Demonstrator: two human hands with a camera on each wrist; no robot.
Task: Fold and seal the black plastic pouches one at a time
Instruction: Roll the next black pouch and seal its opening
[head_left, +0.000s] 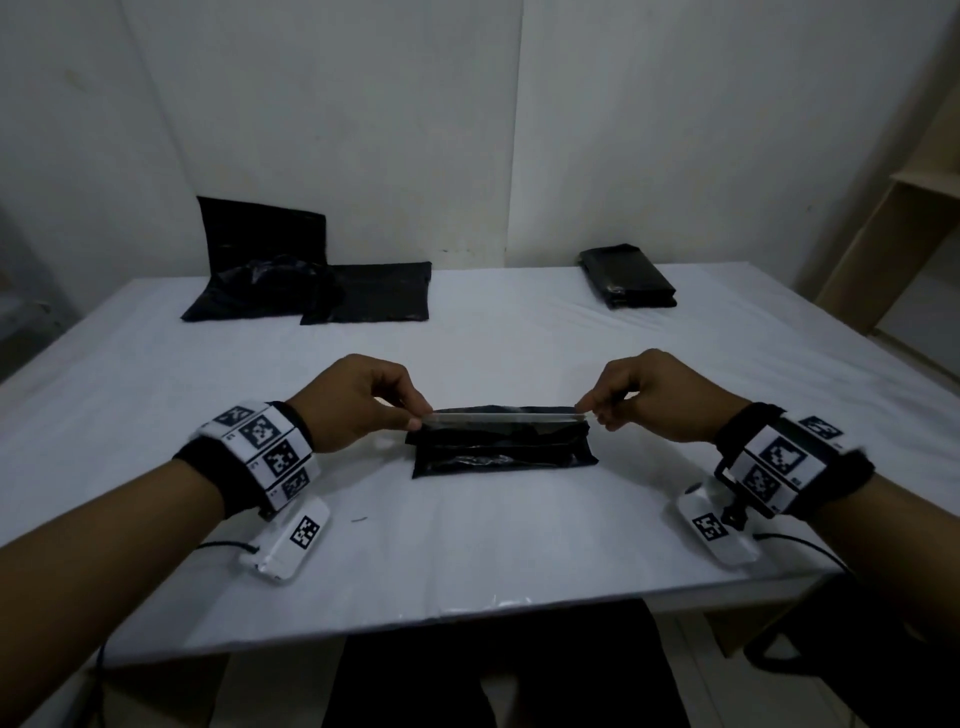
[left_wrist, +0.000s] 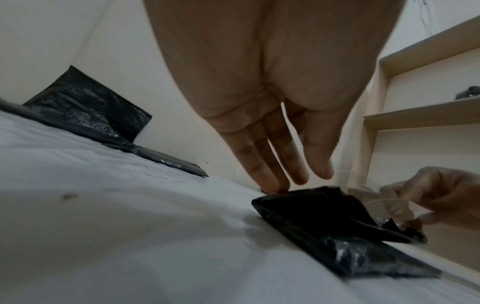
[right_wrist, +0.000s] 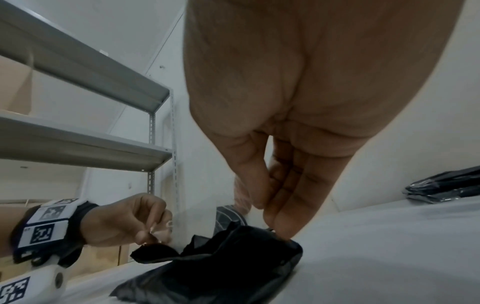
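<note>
A folded black pouch (head_left: 501, 447) lies on the white table (head_left: 467, 551) in front of me. A pale, see-through sealing strip (head_left: 501, 415) runs along its raised top flap. My left hand (head_left: 418, 420) pinches the strip's left end between thumb and fingers, and my right hand (head_left: 587, 410) pinches its right end. The strip is held taut just above the pouch. In the left wrist view my left hand (left_wrist: 301, 181) points down at the pouch (left_wrist: 324, 222) corner. In the right wrist view my right hand (right_wrist: 270, 214) meets the pouch (right_wrist: 221, 271) at its other corner.
A loose pile of flat black pouches (head_left: 306, 291) lies at the back left, one leaning on the wall. A neat stack of folded pouches (head_left: 628, 283) sits at the back right. A wooden shelf (head_left: 883, 234) stands beyond the table's right edge.
</note>
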